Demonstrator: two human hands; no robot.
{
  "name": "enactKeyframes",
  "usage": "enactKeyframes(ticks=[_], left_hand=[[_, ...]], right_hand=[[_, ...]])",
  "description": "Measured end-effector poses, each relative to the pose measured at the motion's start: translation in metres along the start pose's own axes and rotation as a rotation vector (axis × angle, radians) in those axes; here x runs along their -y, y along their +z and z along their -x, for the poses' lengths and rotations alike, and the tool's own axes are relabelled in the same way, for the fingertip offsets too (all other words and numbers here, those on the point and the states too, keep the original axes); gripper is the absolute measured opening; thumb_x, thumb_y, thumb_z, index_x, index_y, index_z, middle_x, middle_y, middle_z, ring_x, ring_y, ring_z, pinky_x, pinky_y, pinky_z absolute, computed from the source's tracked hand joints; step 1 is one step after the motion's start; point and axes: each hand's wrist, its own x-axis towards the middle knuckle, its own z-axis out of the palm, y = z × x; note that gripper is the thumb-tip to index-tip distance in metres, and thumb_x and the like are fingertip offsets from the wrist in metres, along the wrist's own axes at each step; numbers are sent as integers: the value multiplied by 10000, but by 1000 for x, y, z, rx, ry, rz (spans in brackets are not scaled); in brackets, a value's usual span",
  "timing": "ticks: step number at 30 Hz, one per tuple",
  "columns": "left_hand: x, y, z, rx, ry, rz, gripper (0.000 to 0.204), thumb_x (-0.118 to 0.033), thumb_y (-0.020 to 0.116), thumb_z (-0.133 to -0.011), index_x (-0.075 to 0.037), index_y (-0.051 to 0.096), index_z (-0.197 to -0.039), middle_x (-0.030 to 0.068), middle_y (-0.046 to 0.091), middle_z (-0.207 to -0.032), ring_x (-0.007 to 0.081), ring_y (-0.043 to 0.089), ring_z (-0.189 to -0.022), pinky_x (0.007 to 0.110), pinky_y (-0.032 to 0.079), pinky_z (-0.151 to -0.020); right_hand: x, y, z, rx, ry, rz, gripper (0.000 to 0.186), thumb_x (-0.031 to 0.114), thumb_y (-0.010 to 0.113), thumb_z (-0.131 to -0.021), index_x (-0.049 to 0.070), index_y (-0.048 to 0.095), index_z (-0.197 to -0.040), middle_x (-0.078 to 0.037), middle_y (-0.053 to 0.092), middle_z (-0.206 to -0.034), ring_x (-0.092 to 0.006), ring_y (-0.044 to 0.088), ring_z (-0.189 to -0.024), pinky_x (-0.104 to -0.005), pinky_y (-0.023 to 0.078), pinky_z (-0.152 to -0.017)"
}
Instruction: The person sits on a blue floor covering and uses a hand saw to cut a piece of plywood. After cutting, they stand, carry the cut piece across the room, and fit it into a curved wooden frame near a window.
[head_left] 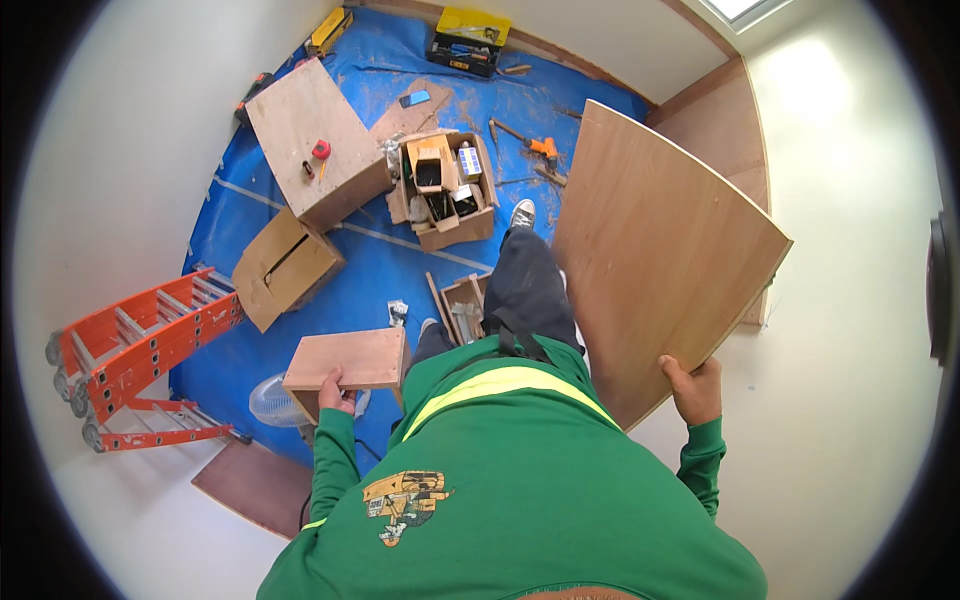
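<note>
My left hand (338, 394) grips a small wooden box-like piece (342, 354) at the lower left, with fingers wrapped on its near edge. My right hand (690, 387) holds the near edge of a large curved-edged plywood panel (665, 250), which stands tilted along my right side. Below and between them are my legs in dark trousers. A small wooden crate with metal pieces (462, 312) lies just left of my leg. A white plastic fan (272, 398) is partly hidden beside the small piece.
Orange stepladder (135, 335) at left; cardboard boxes (285, 265), open box of supplies (450, 220), wooden box (310, 135) with red tape measure (321, 149), toolbox (463, 55), orange nail gun or drill (543, 148) on blue sheeting (360, 250). White walls (100, 180) surround the space.
</note>
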Motion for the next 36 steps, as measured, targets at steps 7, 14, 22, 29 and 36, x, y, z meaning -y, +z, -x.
enactKeyframes(ticks=[7,14,22,29,36], left_hand=[[-18,123,-38,-33,62,-63,416,-151,807,-940,-90,671,-1328,77,692,-1262,269,693,-1129,438,617,-957],[-61,284,-27,-79,94,-295,445,-127,782,-961,-75,657,-1385,97,712,-1300,287,672,-1223,497,586,-1062],[-115,416,20,-66,204,-483,412,-243,842,-934,-119,717,-1307,55,763,-1203,252,724,-1092,476,612,-952],[-137,476,65,-87,351,-516,404,-234,829,-943,-89,714,-1302,85,782,-1170,261,779,-982,470,660,-844],[-92,505,59,-105,271,-510,390,-216,818,-944,-75,715,-1293,86,794,-1129,242,786,-925,447,663,-836]], right_hand=[[-24,2,-150,43,-67,-100,245,132,778,-912,-99,769,-994,-124,788,-839,-180,721,-770,-380,573,-717],[-42,-13,-307,118,33,-11,318,200,764,-897,-82,773,-1045,-273,776,-883,-387,799,-862,-447,601,-747],[-57,-35,-421,78,64,5,370,229,772,-877,-85,770,-1073,-303,779,-966,-466,776,-950,-497,604,-835],[-47,-33,-486,-39,47,-36,368,216,760,-879,-112,760,-1046,-317,781,-978,-469,778,-967,-503,598,-851],[-21,-38,-544,-43,39,-41,397,216,779,-874,-149,744,-1027,-311,789,-958,-416,796,-927,-471,594,-851]])
